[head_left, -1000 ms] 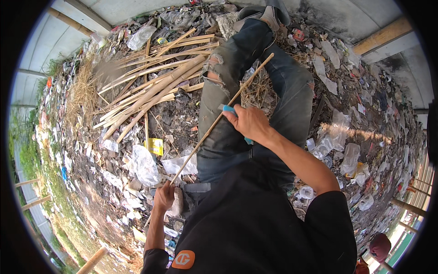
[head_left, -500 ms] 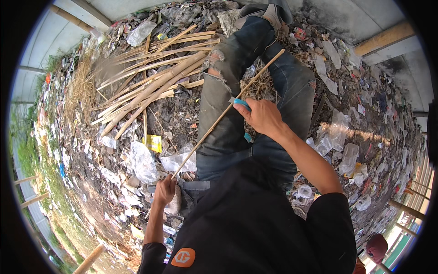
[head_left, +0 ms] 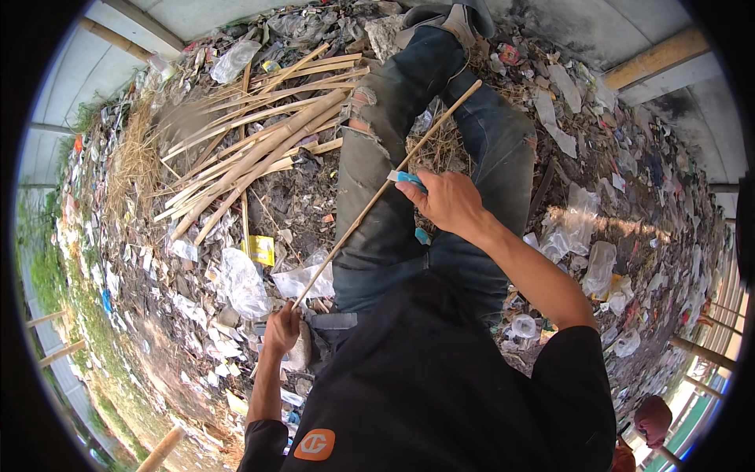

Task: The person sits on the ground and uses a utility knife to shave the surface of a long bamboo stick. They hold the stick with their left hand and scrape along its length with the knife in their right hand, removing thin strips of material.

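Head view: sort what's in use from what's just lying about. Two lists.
In use:
- thin bamboo stick, lying across the lap
- left hand, gripping its lower end
- right hand, pressing a blue-handled tool to the stick

Lying about:
- pile of bamboo strips
- dry straw
- clear plastic bags
- yellow packet
- scattered litter

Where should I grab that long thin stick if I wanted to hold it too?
Probably the bare middle of the long stick, coming from the side. The left hand grips its near end, and the right hand holds a blue-handled tool against it higher up, so stay clear of there. It slants across the jeans.
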The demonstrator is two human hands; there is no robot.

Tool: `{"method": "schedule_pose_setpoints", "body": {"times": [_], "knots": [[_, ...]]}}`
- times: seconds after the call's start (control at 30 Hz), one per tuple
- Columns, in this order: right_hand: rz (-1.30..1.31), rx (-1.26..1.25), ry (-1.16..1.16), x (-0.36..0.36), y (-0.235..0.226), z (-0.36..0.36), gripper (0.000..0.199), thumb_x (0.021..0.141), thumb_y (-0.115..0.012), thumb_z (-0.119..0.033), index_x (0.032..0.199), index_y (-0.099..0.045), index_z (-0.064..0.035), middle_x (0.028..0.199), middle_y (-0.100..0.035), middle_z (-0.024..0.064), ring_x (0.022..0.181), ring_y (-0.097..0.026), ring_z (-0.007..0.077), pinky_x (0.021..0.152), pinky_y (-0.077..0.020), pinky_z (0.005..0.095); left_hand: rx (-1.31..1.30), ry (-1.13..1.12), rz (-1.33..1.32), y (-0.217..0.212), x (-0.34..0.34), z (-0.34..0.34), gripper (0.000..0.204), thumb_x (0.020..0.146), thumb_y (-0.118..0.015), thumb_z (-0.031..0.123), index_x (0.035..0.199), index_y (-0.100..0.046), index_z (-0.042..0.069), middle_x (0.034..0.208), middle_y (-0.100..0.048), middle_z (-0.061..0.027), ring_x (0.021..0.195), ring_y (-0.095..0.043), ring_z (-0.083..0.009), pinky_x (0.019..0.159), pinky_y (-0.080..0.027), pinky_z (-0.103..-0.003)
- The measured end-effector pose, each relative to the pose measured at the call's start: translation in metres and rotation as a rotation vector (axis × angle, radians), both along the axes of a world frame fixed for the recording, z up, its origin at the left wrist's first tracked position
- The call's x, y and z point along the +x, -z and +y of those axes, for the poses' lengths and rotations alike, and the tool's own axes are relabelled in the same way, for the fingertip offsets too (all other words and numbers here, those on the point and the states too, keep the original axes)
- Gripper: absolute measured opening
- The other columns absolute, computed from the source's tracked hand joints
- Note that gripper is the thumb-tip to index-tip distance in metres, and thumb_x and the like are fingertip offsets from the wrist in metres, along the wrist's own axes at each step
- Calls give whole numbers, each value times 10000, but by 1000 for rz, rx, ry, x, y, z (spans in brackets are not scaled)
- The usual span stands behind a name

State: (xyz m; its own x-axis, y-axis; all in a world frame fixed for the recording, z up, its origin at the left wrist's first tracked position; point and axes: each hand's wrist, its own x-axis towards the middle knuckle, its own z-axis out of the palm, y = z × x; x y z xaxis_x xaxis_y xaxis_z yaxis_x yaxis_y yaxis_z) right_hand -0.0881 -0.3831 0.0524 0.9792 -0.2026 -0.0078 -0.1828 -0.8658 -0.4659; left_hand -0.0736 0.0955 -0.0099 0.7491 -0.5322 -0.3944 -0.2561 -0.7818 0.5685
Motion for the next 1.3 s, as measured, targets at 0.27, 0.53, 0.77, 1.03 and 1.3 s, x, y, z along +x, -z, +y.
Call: {"method": "schedule_pose_setpoints", "body": {"times": [0.27,0.53,0.77,1.03,1.3], "knots": [[-151,31,564,40,6,-133,702,1036,-504,-639,764,-635,-5,686,-642,198,672,-651,375,612,-494,477,-96,47,-1,-9,3,-10,199,1056,-514,151,950,-601,6,658,-589,-246,622,-615,-484,556,-455,-495],[-208,705,343,33,16,-37,521,889,-793,-549,892,-709,-35,689,-573,-4,648,-536,113,627,-446,304,-154,73,96,-17,8,-31,285,1100,-500,201,933,-606,-4,636,-561,-210,563,-568,-449,527,-424,-480],[-213,575,259,20,43,47,684,821,-869,-519,1161,-597,8,810,-586,65,665,-565,163,617,-475,329,-162,51,121,-28,11,-48,358,1109,-498,255,902,-614,-13,636,-547,-234,574,-569,-458,551,-426,-495],[-169,621,269,17,40,29,627,841,-836,-543,1070,-583,-17,750,-591,89,644,-614,245,618,-501,383,-151,-74,-28,-52,23,-117,288,1090,-539,297,1096,-665,38,578,-563,-170,552,-606,-375,554,-429,-449],[36,285,154,-7,25,54,603,1071,-433,-588,886,-610,-42,657,-667,220,653,-689,446,586,-529,538,-158,-201,-32,-61,29,-173,439,1054,-622,375,1363,-685,70,671,-650,-212,581,-642,-232,639,-508,-387]]}}
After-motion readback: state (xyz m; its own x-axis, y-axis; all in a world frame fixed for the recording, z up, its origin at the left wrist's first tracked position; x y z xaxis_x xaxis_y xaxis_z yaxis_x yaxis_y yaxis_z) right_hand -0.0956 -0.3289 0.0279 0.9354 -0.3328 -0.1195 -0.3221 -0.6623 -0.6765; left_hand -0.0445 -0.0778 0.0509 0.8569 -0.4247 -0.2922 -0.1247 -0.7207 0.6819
